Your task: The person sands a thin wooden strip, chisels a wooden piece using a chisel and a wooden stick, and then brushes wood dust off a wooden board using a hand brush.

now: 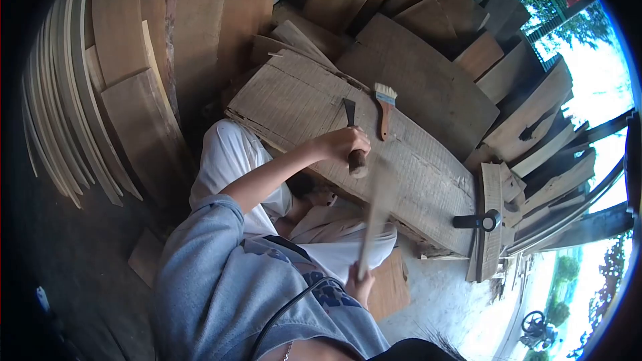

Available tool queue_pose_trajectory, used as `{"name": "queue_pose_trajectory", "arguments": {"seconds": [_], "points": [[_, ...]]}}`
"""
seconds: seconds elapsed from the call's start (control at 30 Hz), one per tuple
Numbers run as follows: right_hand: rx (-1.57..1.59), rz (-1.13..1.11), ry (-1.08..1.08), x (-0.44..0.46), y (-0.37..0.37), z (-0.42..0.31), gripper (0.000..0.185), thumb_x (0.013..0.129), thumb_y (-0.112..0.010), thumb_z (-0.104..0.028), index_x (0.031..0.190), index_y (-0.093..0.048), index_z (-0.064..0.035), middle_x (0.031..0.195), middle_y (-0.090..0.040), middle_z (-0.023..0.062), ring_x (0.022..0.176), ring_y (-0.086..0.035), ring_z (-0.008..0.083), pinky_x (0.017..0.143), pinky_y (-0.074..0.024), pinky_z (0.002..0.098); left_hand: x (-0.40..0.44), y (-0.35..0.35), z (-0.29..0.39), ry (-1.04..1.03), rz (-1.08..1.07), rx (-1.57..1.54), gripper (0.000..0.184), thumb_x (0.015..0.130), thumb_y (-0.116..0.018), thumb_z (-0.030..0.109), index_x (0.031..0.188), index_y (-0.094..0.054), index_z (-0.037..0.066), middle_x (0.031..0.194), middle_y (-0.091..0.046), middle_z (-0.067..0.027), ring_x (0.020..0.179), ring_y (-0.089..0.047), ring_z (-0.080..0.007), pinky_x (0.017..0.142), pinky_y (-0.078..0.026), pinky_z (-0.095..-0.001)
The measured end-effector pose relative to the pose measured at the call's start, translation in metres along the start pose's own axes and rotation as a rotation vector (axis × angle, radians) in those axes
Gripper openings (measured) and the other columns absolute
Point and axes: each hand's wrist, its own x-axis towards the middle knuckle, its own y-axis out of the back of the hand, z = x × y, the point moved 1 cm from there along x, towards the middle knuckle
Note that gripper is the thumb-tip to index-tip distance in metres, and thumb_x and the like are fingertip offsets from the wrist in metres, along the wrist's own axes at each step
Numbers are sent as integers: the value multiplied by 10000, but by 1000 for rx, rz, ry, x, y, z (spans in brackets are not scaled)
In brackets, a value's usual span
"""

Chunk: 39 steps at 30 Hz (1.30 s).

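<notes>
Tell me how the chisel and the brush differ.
The chisel is gripped in the left hand, while the brush lies loose on the board. The chisel has a narrow, dark blade; the brush has a wider head with pale bristles. Both have brownish handles.

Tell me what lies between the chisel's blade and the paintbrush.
In the head view, only a bare strip of the wooden plank shows between the chisel, held in the left hand, and the paintbrush.
</notes>
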Motion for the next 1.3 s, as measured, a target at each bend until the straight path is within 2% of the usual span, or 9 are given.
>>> {"name": "queue_pose_trajectory", "arguments": {"seconds": [0.13, 0.23, 0.43, 0.6, 0.77, 0.9, 1.03, 1.07, 1.3], "points": [[-117, -20, 8, 10, 10, -8, 128, 796, -629, -110, 807, -542, -18, 642, -558, 208, 628, -585, 410, 511, -430, 405, -2, 4, -37, -11, -30, 144, 161, 577, -662, 97, 591, -504, 68, 628, -550, -55, 674, -563, -236, 766, -432, -345], [29, 171, 112, 14, 22, -17, 97, 816, -574, -69, 769, -511, -11, 555, -480, 124, 450, -456, 202, 454, -378, 319, -1, 3, -32, -21, -7, 153, 143, 593, -652, 95, 592, -510, 78, 636, -562, -47, 676, -565, -229, 755, -428, -333], [121, 180, 44, 9, 23, 0, 85, 826, -553, -69, 790, -523, 2, 578, -503, 97, 499, -470, 148, 483, -384, 302, -43, -3, 60, -114, -281, 118, 211, 503, -689, 150, 626, -522, 112, 681, -564, -34, 733, -585, -238, 760, -436, -361], [172, 180, 110, -20, 22, 19, 78, 832, -541, -76, 802, -541, -4, 567, -478, 73, 481, -451, 125, 463, -373, 292, -95, -25, 107, -30, -135, 28, 206, 516, -665, 161, 605, -483, 125, 653, -517, -24, 716, -553, -217, 770, -407, -350], [-26, 110, 159, -55, 22, 48, 59, 799, -551, -66, 810, -546, -8, 601, -505, 163, 484, -523, 298, 468, -406, 343, -101, -27, 122, -38, -71, -33, 238, 471, -680, 130, 620, -494, 125, 658, -521, -30, 723, -544, -244, 748, -403, -344], [109, 194, 392, -85, 23, 49, 127, 815, -535, -118, 822, -566, 5, 616, -533, 116, 550, -563, 232, 501, -420, 348, -93, -24, 115, -69, -44, -28, 227, 466, -680, 126, 627, -520, 121, 659, -545, -34, 707, -558, -245, 746, -418, -340], [-21, 150, 328, -90, -1, 65, 71, 768, -559, -46, 835, -556, -20, 664, -552, 177, 591, -556, 357, 534, -431, 390, -85, -26, 107, -48, -46, -21, 200, 479, -666, 109, 625, -530, 100, 650, -552, -42, 694, -563, -252, 752, -422, -339], [-107, 1, 129, -86, 0, 56, 85, 768, -574, -30, 852, -567, -25, 679, -559, 187, 616, -566, 381, 542, -443, 396, -83, -25, 106, -41, -50, -15, 198, 479, -663, 103, 625, -529, 93, 655, -554, -45, 699, -563, -254, 753, -422, -338], [-42, 184, 377, -82, 1, 52, 98, 771, -547, -36, 868, -563, -30, 686, -561, 165, 635, -589, 352, 549, -455, 394, -73, -14, 97, -11, -71, -26, 213, 480, -671, 100, 629, -522, 71, 664, -555, -53, 711, -565, -258, 753, -425, -350]]}}
